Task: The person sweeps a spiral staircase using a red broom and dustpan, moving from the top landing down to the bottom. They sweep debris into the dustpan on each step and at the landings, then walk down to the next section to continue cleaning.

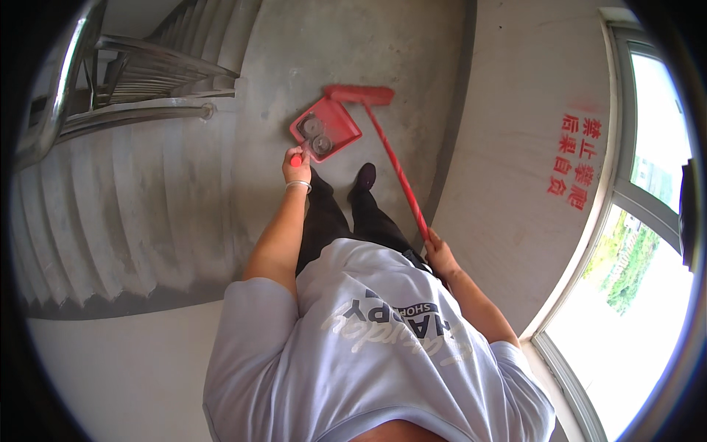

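My left hand (294, 164) is closed around the red-capped handle of a red long-handled dustpan (343, 128). In its pan lie grey dust and two round shapes whose nature I cannot tell. My right hand (440, 254) grips the upper part of a red broom handle (399, 170), which slants away to the red broom head (367, 95) on the concrete floor. One end of the broom head is at the far corner of the dustpan's mouth; whether they touch I cannot tell.
I stand on a stair landing (353, 33). Concrete steps (127, 210) lie at the left, with a shiny metal handrail (132, 117) and more steps beyond it. At the right run a pale wall (513, 138) with red painted writing and a window frame (643, 201).
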`<move>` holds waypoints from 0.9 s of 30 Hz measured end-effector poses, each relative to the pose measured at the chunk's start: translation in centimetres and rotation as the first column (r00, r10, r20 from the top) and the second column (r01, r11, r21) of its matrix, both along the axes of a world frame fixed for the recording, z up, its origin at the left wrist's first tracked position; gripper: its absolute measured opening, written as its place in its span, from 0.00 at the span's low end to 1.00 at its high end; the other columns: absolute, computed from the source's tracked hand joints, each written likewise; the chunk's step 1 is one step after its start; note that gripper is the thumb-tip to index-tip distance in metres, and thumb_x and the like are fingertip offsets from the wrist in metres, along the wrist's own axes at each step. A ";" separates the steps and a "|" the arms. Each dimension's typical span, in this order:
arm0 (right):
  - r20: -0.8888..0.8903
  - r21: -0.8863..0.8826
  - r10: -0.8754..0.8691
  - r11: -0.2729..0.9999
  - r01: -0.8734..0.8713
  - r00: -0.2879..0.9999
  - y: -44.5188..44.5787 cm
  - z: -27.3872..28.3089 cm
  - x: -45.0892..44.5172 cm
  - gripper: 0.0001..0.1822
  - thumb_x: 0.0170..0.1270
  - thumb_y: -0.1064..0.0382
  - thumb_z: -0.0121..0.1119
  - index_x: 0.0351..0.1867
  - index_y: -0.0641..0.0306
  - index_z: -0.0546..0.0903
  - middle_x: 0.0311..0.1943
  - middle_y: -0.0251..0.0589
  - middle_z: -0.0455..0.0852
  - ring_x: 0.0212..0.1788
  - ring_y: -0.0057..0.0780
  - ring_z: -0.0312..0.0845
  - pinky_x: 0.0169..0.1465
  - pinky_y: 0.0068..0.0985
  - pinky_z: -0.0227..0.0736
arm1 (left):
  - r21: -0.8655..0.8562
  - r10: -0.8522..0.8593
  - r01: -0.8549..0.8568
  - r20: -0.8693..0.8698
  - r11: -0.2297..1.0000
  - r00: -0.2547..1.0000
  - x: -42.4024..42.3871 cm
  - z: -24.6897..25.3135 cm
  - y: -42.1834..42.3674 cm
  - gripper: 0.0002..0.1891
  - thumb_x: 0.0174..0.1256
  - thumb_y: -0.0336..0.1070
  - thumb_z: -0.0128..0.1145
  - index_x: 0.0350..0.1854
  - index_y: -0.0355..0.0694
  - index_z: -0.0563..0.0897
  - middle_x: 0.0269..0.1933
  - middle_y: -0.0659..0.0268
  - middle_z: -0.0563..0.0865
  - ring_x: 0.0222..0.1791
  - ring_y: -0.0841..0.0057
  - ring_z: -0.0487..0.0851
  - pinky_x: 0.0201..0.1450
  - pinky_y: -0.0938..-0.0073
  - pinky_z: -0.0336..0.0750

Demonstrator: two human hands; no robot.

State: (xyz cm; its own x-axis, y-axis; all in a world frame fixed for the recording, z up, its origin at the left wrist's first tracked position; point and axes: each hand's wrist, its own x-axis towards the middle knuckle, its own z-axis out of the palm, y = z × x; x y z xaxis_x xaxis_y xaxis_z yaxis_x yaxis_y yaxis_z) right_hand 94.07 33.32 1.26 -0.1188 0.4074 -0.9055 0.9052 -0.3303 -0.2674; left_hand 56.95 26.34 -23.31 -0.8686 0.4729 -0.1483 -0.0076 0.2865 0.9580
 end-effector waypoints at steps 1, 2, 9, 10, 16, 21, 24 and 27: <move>-0.134 0.110 0.125 0.988 -0.110 0.983 -1.9 -0.8 2.8 0.25 0.68 0.56 0.43 0.64 0.64 0.63 0.49 0.56 0.78 0.52 0.39 0.76 0.57 0.26 0.67 | 0.021 -0.016 0.017 -0.016 1.000 1.000 0.0 0.0 0.1 0.08 0.54 0.22 0.61 0.31 0.39 0.74 0.37 0.64 0.80 0.35 0.80 0.76 0.38 0.80 0.74; -0.182 -0.032 -0.056 0.998 0.051 0.982 -1.8 1.4 2.9 0.24 0.68 0.58 0.43 0.64 0.64 0.64 0.51 0.52 0.78 0.53 0.35 0.74 0.59 0.24 0.64 | -0.035 0.009 -0.008 0.014 0.999 1.000 -0.2 -0.4 -0.2 0.08 0.54 0.23 0.61 0.31 0.39 0.75 0.38 0.63 0.80 0.34 0.79 0.77 0.36 0.80 0.75; -0.168 -0.084 -0.266 0.963 0.255 0.949 0.5 8.2 3.9 0.22 0.69 0.60 0.44 0.64 0.60 0.66 0.29 0.33 0.79 0.29 0.18 0.73 0.37 0.15 0.70 | -0.073 0.047 -0.033 0.187 0.997 0.981 -2.3 -0.3 -1.4 0.08 0.52 0.23 0.63 0.29 0.38 0.75 0.35 0.64 0.81 0.36 0.77 0.77 0.45 0.76 0.74; -0.212 -0.155 -0.386 0.920 0.358 0.898 1.4 7.2 3.7 0.24 0.70 0.59 0.42 0.67 0.56 0.62 0.22 0.28 0.70 0.17 0.15 0.64 0.23 0.14 0.65 | -0.064 0.051 -0.039 0.183 0.997 0.982 -2.4 -0.4 -1.4 0.08 0.52 0.24 0.63 0.29 0.39 0.76 0.33 0.66 0.80 0.34 0.78 0.77 0.43 0.76 0.74; -0.043 0.083 -0.306 0.948 0.308 0.951 5.3 1.5 1.3 0.27 0.68 0.57 0.43 0.69 0.51 0.57 0.19 0.32 0.70 0.15 0.20 0.65 0.16 0.23 0.67 | -0.321 -0.091 0.115 0.089 0.940 0.992 -4.2 3.5 -1.9 0.08 0.52 0.27 0.64 0.30 0.41 0.77 0.29 0.69 0.81 0.29 0.80 0.77 0.36 0.78 0.74; -0.059 0.088 -0.342 0.934 0.347 0.938 4.2 0.3 1.7 0.29 0.67 0.59 0.45 0.69 0.52 0.55 0.20 0.33 0.70 0.15 0.21 0.66 0.17 0.23 0.69 | -0.274 -0.006 0.058 0.185 0.960 0.983 -5.2 1.7 -6.6 0.09 0.49 0.28 0.66 0.29 0.42 0.78 0.29 0.70 0.81 0.31 0.79 0.77 0.39 0.77 0.74; -0.065 -0.001 -0.390 0.921 0.390 0.919 0.5 0.9 1.5 0.30 0.66 0.60 0.45 0.69 0.52 0.54 0.20 0.33 0.70 0.15 0.21 0.67 0.16 0.23 0.69 | -0.313 -0.038 0.075 0.122 0.947 0.992 -5.4 2.1 -8.5 0.08 0.49 0.27 0.65 0.29 0.41 0.78 0.28 0.70 0.80 0.31 0.79 0.77 0.40 0.77 0.73; -0.092 -0.081 -0.359 0.932 0.352 0.929 -3.8 2.7 0.1 0.28 0.66 0.60 0.46 0.68 0.54 0.58 0.20 0.31 0.70 0.16 0.19 0.66 0.19 0.18 0.66 | -0.300 0.062 -0.015 0.148 0.954 0.987 -5.6 1.6 -9.7 0.08 0.49 0.24 0.65 0.29 0.41 0.77 0.28 0.70 0.80 0.32 0.80 0.77 0.40 0.77 0.74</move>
